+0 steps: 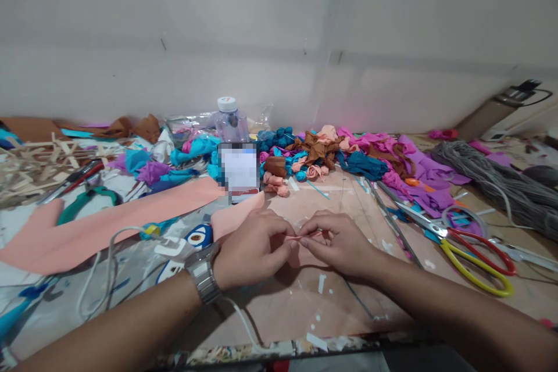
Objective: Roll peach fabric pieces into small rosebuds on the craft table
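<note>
Both hands meet at the middle of the table and pinch a thin strip of peach foam (305, 236) between their fingertips. My left hand (250, 247), with a metal watch on the wrist, has its fingers closed on the strip's left end. Fingers of my right hand (337, 241) are closed on its right end. A long peach foam sheet (104, 224) lies to the left of the hands. Small rolled foam roses (279, 183) in peach lie just beyond the hands.
A heap of blue, pink, brown and purple foam scraps (349, 154) runs along the back. Scissors with red and yellow handles (475, 256) lie right. A plastic bottle (229, 119), wooden sticks (39, 165), green-handled pliers (87, 200), grey yarn (501, 177) and a white cable (98, 267) surround them.
</note>
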`<state>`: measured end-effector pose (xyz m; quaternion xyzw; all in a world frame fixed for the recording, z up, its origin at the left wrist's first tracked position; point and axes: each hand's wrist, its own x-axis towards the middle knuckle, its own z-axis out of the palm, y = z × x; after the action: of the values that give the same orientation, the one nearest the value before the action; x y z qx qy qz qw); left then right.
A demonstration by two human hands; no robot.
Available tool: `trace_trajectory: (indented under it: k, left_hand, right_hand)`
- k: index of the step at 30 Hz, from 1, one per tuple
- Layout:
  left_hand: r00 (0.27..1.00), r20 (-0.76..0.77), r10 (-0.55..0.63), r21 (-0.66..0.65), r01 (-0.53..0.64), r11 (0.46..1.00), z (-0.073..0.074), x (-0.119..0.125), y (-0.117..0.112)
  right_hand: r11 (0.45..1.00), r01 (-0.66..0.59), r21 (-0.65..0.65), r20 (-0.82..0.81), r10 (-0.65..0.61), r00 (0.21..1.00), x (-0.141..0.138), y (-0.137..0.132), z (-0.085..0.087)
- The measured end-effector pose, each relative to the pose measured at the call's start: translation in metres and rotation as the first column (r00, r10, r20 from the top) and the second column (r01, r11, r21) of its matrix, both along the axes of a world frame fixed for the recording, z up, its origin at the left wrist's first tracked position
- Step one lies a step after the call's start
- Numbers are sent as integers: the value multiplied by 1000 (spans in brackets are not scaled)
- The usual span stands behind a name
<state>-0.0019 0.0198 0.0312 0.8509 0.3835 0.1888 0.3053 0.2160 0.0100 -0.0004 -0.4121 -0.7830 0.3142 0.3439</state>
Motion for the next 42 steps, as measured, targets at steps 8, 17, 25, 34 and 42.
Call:
trace_trajectory:
  k: [8, 17, 25, 34, 42]
  left_hand:
    - [999, 24, 37, -42, -36, 998, 3, -2, 0]
    - [981, 116, 157, -44, -153, 987, 5, -6, 8]
    - [999, 47, 10, 4, -10, 1000, 5, -3, 4]
    - [992, 98, 81, -54, -76, 996, 7, -5, 6]
    - [981, 107, 162, -17, -161, 987, 8, -6, 10]
  right_hand:
    - [996, -2, -90, -58, -3, 998, -2, -4, 3]
    - [888, 10, -461, -226, -128, 966, -3, 0, 0]
    - [898, -28, -438, -228, -81, 970, -5, -5, 0]
    - [890, -49, -453, -228, -62, 972, -5, -5, 0]
    - [887, -19, -461, -211, -88, 974, -2, -3, 1]
